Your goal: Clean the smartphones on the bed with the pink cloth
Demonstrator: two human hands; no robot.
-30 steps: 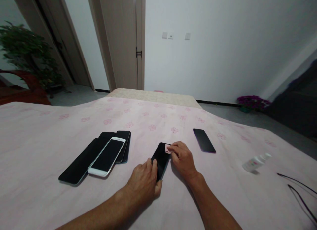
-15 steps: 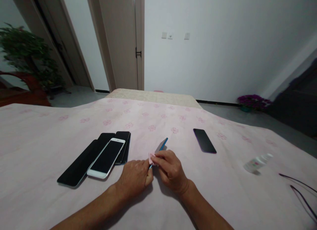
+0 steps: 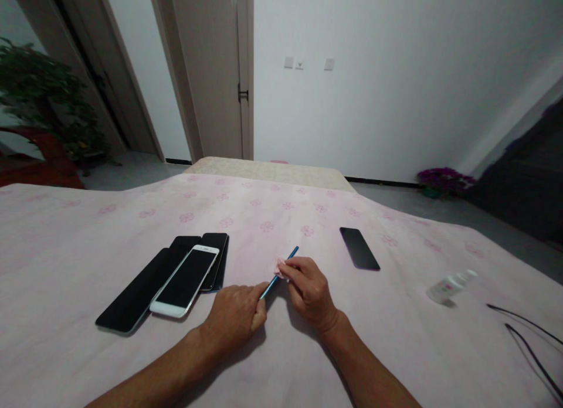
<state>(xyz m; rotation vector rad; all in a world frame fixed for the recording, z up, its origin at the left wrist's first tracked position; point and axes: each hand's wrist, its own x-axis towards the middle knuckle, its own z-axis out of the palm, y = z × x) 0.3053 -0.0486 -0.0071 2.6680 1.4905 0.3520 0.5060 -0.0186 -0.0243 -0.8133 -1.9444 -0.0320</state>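
My left hand (image 3: 240,311) is closed on the near end of a blue-edged phone (image 3: 270,286), which is held on edge so that mostly its thin side shows. Closed around a small pale pink cloth (image 3: 279,269), my right hand (image 3: 308,291) presses it against the phone's edge, nearer the far end. To the left, a white phone (image 3: 185,282) with a dark screen lies partly over several black phones (image 3: 134,293). Another dark phone (image 3: 359,248) lies alone to the right.
A pink flowered cloth (image 3: 246,367) covers the large surface. On the right lie a small clear bottle (image 3: 448,288), tipped on its side, and dark cables (image 3: 532,352). A door (image 3: 206,74), a leafy plant (image 3: 39,85) and purple flowers (image 3: 444,179) stand beyond.
My right hand has slid the pink cloth along the phone's edge, away from my left hand. The phone has turned more edge-on. The view has shifted slightly right.
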